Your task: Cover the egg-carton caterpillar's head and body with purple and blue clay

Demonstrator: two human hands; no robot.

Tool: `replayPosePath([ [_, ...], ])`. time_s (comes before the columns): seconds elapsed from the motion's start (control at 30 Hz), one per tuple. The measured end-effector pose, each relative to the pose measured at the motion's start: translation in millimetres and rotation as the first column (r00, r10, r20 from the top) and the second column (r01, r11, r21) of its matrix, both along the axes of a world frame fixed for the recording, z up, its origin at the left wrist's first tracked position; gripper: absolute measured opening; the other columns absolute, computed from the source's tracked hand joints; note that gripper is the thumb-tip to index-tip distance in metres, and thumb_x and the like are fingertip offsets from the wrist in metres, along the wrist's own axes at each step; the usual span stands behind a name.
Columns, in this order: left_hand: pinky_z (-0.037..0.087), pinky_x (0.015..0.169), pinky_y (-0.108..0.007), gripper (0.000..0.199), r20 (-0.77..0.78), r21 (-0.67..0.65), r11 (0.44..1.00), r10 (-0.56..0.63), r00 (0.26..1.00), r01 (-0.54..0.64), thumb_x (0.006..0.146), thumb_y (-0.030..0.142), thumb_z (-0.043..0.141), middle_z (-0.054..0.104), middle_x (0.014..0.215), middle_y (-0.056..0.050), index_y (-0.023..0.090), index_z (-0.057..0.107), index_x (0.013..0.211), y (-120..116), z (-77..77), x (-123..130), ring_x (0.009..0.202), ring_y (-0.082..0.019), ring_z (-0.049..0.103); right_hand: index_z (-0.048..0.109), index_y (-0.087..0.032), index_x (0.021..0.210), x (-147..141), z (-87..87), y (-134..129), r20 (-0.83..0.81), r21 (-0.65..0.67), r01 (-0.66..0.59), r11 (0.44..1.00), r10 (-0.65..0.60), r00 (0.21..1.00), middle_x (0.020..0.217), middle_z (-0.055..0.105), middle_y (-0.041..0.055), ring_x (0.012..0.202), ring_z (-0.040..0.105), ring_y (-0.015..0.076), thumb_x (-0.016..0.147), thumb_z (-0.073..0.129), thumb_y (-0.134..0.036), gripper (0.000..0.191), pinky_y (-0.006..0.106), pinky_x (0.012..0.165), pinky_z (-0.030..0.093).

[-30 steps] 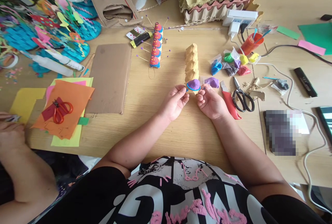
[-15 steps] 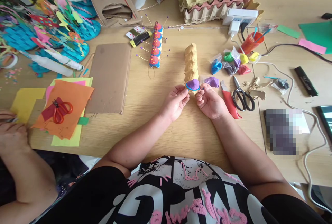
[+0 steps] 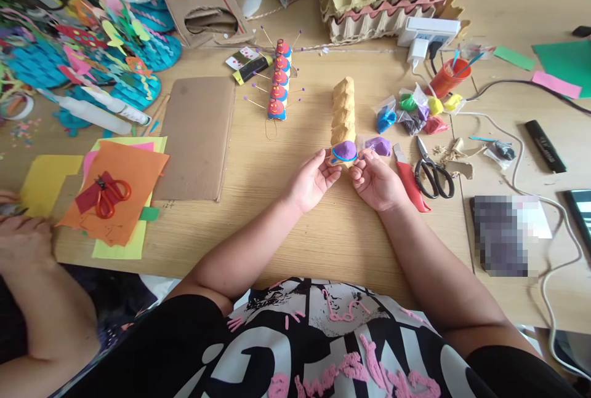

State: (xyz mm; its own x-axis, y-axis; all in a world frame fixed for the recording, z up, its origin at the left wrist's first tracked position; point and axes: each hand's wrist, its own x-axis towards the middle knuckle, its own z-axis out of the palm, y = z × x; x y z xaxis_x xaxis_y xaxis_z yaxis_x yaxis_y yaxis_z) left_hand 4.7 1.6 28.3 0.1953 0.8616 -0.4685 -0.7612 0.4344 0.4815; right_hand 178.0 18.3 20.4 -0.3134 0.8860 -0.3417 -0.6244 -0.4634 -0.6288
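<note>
An egg-carton strip of tan bumps lies lengthwise in front of me. Its nearest bump is capped with purple clay, and a thin blue clay strand curves along the cap's lower edge. My left hand holds the near end of the strip from the left, its fingers curled against it and the thumb raised a little. On the right, my right hand is closed, with thumb and forefinger pinched at the strand's right end. A bag of purple clay lies just behind that hand.
A finished-looking red and blue caterpillar stands further back. To the right are a red-handled knife, scissors and bagged clay. Cardboard and orange paper lie left, near another person's hand.
My left thumb has lifted off the strand's left end, and that hand has opened slightly. A blue end now shows on the carton's left side. My right hand stays nearly still.
</note>
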Motion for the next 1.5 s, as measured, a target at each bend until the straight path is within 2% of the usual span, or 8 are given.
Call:
replayPosePath([
  [0.17, 0.061, 0.071, -0.019, 0.033, 0.016, -0.072, 0.995, -0.062, 0.998, 0.063, 0.110, 0.027, 0.050, 0.075, 0.080, -0.005, 0.012, 0.071, 0.090, 5.5, 1.9, -1.5, 0.071, -0.010, 0.073, 0.063, -0.022, 0.087, 0.8, -4.5, 0.1, 0.007, 0.062, -0.026, 0.998, 0.025, 1.000, 0.076, 0.069, -0.0060, 0.058, 0.065, 0.0055, 0.068, 0.099, -0.038, 0.044, 0.013, 0.048, 0.051],
  [0.3, 0.061, 0.070, -0.016, 0.025, 0.033, -0.051, 0.996, -0.075, 0.997, 0.076, 0.108, 0.016, 0.052, 0.076, 0.084, -0.004, 0.011, 0.073, 0.096, 6.6, 1.7, -2.1, 0.070, -0.007, 0.072, 0.064, -0.022, 0.085, 0.0, -3.3, -1.8, 0.063, 0.083, -0.025, 0.996, 0.020, 0.998, 0.077, 0.068, -0.0053, 0.059, 0.064, 0.0066, 0.062, 0.102, -0.042, 0.048, 0.014, 0.044, 0.044],
  [0.43, 0.063, 0.073, -0.016, 0.022, 0.042, -0.054, 0.998, -0.042, 0.998, 0.044, 0.107, 0.015, 0.053, 0.077, 0.086, -0.002, 0.013, 0.072, 0.096, 6.3, 1.4, -2.8, 0.072, -0.006, 0.073, 0.066, -0.022, 0.079, -3.6, 1.8, -4.7, 0.140, 0.149, 0.045, 0.988, -0.066, 0.988, 0.080, 0.066, -0.0047, 0.059, 0.054, 0.0045, 0.064, 0.101, -0.039, 0.042, 0.014, 0.043, 0.035],
  [0.6, 0.063, 0.078, -0.017, 0.020, 0.021, -0.078, 0.996, -0.030, 0.999, 0.031, 0.106, 0.018, 0.057, 0.076, 0.087, -0.003, 0.014, 0.073, 0.095, 6.5, 1.0, -2.5, 0.074, -0.007, 0.073, 0.071, -0.023, 0.081, -8.2, 1.4, -7.0, 0.229, 0.239, 0.097, 0.966, -0.153, 0.961, 0.070, 0.060, -0.0050, 0.061, 0.050, 0.0066, 0.071, 0.097, -0.032, 0.029, 0.017, 0.053, 0.046],
  [0.83, 0.064, 0.090, -0.020, 0.019, 0.020, -0.089, 0.996, 0.003, 1.000, -0.001, 0.105, 0.017, 0.059, 0.076, 0.088, -0.002, 0.015, 0.074, 0.093, 5.8, -1.2, -1.7, 0.077, -0.007, 0.073, 0.069, -0.025, 0.080, -5.9, -5.7, -4.4, 0.218, 0.217, 0.139, 0.966, -0.186, 0.958, 0.074, 0.071, -0.0045, 0.065, 0.058, 0.0070, 0.071, 0.098, -0.029, 0.031, 0.016, 0.060, 0.053],
  [0.97, 0.064, 0.089, -0.020, 0.017, 0.034, -0.081, 0.997, -0.006, 0.999, 0.009, 0.104, 0.018, 0.061, 0.076, 0.088, -0.002, 0.014, 0.074, 0.094, 5.9, -2.8, -2.5, 0.077, -0.007, 0.073, 0.073, -0.024, 0.077, -5.7, -3.6, -5.2, 0.215, 0.241, 0.130, 0.962, -0.183, 0.959, 0.076, 0.073, -0.0032, 0.065, 0.058, 0.0065, 0.067, 0.101, -0.032, 0.031, 0.015, 0.057, 0.050],
  [1.13, 0.063, 0.079, -0.017, 0.023, 0.057, -0.038, 0.999, -0.016, 0.998, 0.018, 0.107, 0.017, 0.056, 0.078, 0.089, -0.004, 0.013, 0.074, 0.093, 5.9, -3.0, -2.7, 0.077, -0.007, 0.074, 0.072, -0.024, 0.074, -10.7, -1.3, -8.5, 0.258, 0.269, 0.093, 0.959, -0.165, 0.952, 0.069, 0.062, -0.0051, 0.061, 0.049, 0.0075, 0.066, 0.101, -0.033, 0.031, 0.020, 0.053, 0.044],
  [1.5, 0.062, 0.081, -0.017, 0.023, 0.061, -0.056, 0.998, -0.037, 0.997, 0.041, 0.107, 0.017, 0.055, 0.079, 0.092, -0.005, 0.013, 0.075, 0.097, 4.9, -2.4, -0.6, 0.078, -0.007, 0.074, 0.069, -0.024, 0.076, -17.2, -3.3, -9.7, 0.219, 0.277, 0.082, 0.957, -0.146, 0.965, 0.070, 0.060, -0.0051, 0.067, 0.051, 0.0088, 0.069, 0.100, -0.033, 0.033, 0.019, 0.059, 0.047],
])
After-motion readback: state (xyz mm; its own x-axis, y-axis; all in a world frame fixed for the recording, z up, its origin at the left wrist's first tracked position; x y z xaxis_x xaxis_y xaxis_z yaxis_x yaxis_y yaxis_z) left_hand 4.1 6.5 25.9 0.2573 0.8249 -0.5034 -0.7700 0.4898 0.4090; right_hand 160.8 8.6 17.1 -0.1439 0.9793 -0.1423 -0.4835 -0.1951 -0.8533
